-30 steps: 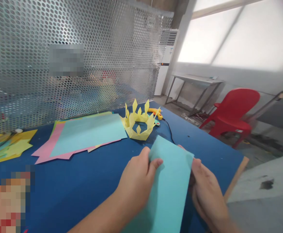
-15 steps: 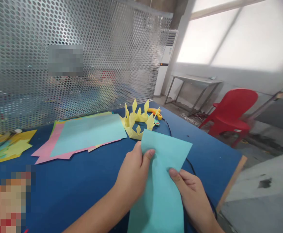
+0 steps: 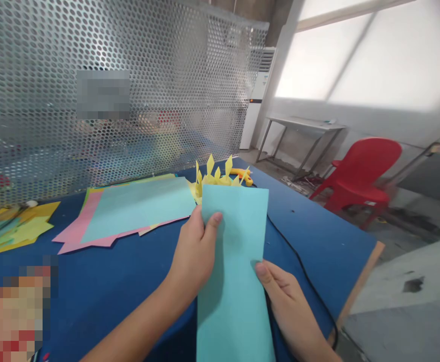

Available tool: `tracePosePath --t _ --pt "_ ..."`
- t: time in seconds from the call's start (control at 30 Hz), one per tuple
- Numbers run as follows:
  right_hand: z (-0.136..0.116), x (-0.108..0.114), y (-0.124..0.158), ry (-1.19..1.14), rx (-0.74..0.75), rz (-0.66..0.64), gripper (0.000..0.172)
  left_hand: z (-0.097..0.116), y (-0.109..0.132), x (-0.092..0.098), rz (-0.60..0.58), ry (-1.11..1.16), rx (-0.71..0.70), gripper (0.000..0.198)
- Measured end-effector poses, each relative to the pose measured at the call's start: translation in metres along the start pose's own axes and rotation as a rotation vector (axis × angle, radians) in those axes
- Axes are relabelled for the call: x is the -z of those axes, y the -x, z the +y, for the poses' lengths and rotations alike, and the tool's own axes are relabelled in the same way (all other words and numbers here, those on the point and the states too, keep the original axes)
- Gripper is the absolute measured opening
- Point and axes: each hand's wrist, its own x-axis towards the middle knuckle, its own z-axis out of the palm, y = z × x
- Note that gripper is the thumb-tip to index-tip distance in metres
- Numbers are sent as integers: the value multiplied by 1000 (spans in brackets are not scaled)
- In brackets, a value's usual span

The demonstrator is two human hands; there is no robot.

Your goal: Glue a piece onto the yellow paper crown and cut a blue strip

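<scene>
A long strip of light-blue paper (image 3: 238, 271) is held up in front of me, its lower end running out of view. My left hand (image 3: 197, 246) pinches its left edge near the top, thumb on the near face. Lower down, my right hand (image 3: 284, 289) grips the right edge between thumb and fingers. Behind the strip's top stands a yellow paper crown (image 3: 210, 168) with diamond-shaped points; its lower part is hidden by the strip. Left of the crown lies a stack of coloured paper sheets (image 3: 140, 206), light blue on top, pink beneath.
Yellow and green paper scraps (image 3: 35, 221) lie at the table's left. An orange tool (image 3: 242, 175) rests behind the crown, and a black cable (image 3: 299, 256) runs along the right. Perforated metal sheeting (image 3: 148, 75) borders the back. A red chair (image 3: 366, 168) stands beyond the blue table (image 3: 318, 231).
Both hands have moved left, and the strip's top has swung upright and leftward. It now covers more of the crown. Both hands keep their hold on the paper.
</scene>
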Motion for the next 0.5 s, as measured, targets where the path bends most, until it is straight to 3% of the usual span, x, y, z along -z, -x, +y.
tracePosePath --t 0.23,0.4,0.5 --pt "-4 1 1 -29 -31 -93 45 -2 0 1 77 62 -31 27" --pt "1 4 0 47 -12 -6 51 2 -1 3 116 127 -52 25" --pt "-3 4 -1 73 -9 -36 53 5 -3 6 148 180 -59 25"
